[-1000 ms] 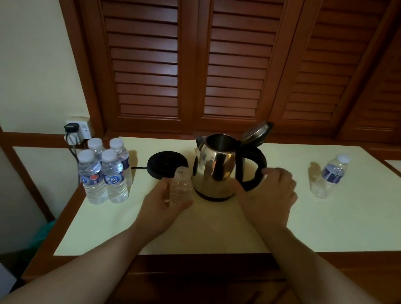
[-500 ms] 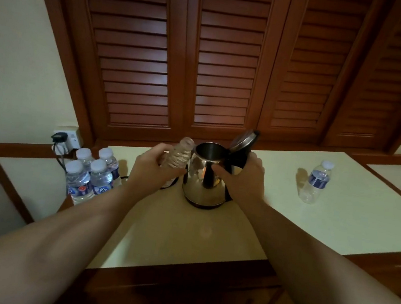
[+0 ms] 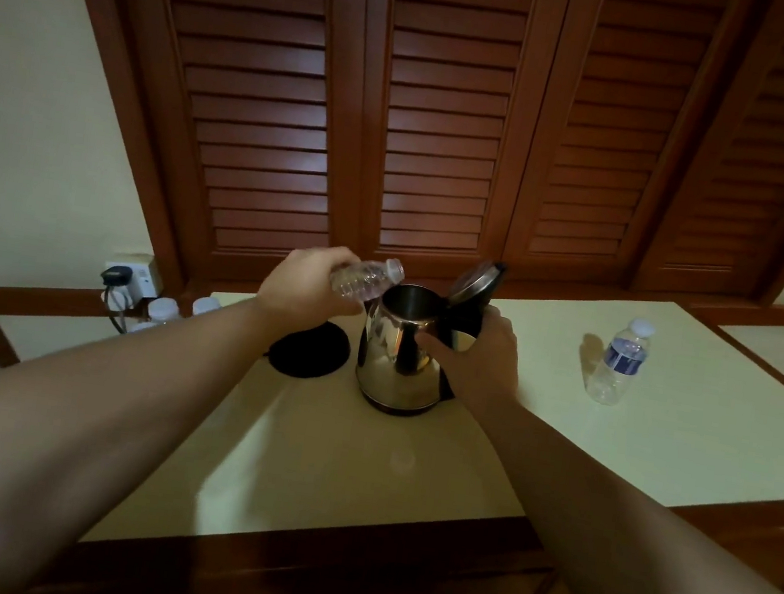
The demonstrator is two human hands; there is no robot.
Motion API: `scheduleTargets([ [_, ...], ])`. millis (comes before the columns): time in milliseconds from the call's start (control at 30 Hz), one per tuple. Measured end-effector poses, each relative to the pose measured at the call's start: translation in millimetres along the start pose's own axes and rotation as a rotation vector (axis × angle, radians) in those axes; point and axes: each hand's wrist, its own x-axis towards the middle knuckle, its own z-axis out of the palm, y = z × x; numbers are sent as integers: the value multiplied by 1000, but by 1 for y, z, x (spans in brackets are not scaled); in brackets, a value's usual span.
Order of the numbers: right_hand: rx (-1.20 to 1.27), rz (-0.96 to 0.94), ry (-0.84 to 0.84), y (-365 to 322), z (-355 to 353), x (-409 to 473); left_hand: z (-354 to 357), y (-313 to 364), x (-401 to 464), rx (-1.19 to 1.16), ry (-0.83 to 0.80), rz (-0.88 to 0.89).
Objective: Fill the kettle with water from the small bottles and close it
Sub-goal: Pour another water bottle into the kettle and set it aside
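Observation:
A steel kettle [image 3: 397, 352] stands on the cream counter [image 3: 661, 432] with its lid [image 3: 477, 278] swung up. My left hand [image 3: 304, 287] grips a small clear bottle [image 3: 367, 279] with no cap on it, tipped sideways, its mouth at the kettle's left rim. My right hand [image 3: 482, 353] holds the kettle's black handle, thumb against the steel body. No stream of water shows.
The kettle's black base [image 3: 310, 351] lies to its left. Capped bottles [image 3: 164, 309] stand at the far left behind my forearm, near a wall socket [image 3: 126, 274]. One labelled bottle [image 3: 620, 362] stands at the right. A small white cap [image 3: 402, 458] lies on the counter in front. Louvred wooden doors rise behind.
My left hand lifted the bottle from the counter and tipped it over the kettle's opening. My right hand moved onto the kettle's handle. The camera came closer.

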Motion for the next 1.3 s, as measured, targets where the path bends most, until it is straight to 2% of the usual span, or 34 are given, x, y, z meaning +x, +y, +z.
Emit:
scheduleTargets([
  [167,-1,1,-1,2,0,1,-9,7,17,241,-45,44],
  [500,-32,-16,-5,7,0,2,-22,14,29,527,-96,140],
  [800,-51,-31,2,10,1,4,-33,24,28,625,-90,201],
  [1300,-61,-3,-6,7,-1,2,-43,30,28,670,-158,184],
])
